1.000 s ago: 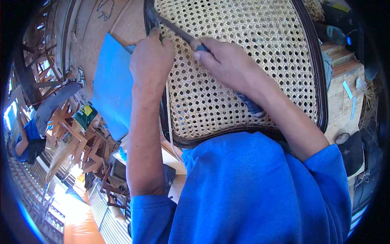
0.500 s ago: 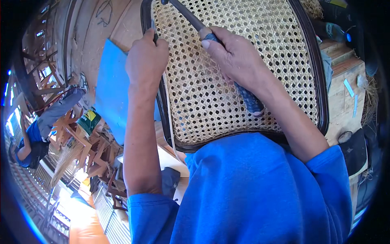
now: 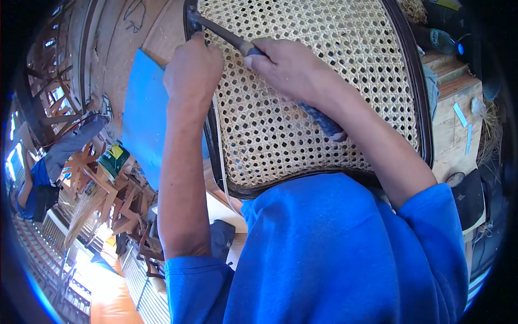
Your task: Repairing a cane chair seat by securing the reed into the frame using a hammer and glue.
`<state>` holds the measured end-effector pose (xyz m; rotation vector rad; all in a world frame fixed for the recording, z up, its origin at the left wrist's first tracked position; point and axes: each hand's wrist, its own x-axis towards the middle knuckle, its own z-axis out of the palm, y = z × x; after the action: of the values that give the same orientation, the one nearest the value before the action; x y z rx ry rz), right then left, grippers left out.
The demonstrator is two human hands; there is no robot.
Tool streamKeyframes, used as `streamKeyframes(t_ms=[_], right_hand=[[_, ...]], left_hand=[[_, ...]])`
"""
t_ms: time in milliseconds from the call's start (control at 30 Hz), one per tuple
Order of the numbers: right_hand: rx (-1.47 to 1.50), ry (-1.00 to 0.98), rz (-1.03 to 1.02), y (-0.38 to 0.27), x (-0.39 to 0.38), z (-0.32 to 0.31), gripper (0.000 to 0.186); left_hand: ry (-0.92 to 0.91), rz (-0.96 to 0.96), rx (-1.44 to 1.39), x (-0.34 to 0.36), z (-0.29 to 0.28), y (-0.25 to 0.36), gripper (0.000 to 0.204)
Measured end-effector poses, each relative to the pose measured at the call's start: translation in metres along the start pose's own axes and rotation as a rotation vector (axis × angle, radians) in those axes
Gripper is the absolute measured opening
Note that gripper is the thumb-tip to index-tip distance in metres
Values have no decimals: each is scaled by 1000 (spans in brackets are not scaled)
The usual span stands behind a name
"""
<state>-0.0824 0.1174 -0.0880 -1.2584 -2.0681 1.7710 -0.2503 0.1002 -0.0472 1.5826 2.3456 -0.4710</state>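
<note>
A woven cane panel (image 3: 318,108) in a dark wooden frame (image 3: 423,113) lies in front of me. My right hand (image 3: 291,67) is wrapped round a hammer (image 3: 229,36) with a dark, taped grip. Its head is at the frame's far left edge, just beyond my left hand (image 3: 193,67). That hand is closed on a narrow tool, mostly hidden now, against the left side of the frame. A thin pale strip (image 3: 220,151) runs along that side and hangs loose past the near left corner.
A blue sheet (image 3: 145,113) leans at the left. Beyond it are a green bucket (image 3: 114,160), stacked wooden pieces (image 3: 124,208) and another person (image 3: 40,178). At the right, a wooden bench (image 3: 456,129) holds pale blue strips, with a plastic bottle (image 3: 445,40) behind.
The hammer and my right hand have moved left, bringing the hammer head down to the tool at the frame's edge. My left hand stays at about the same spot.
</note>
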Motion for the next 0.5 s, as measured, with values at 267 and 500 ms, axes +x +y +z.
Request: streamKeyframes(t_ms=[267, 500], right_hand=[[312, 123, 56, 0, -54, -6, 36], [380, -11, 132, -2, -96, -2, 28]], left_hand=[[131, -36, -189, -43, -10, -32, 48], [154, -96, -195, -103, 2, -15, 41]])
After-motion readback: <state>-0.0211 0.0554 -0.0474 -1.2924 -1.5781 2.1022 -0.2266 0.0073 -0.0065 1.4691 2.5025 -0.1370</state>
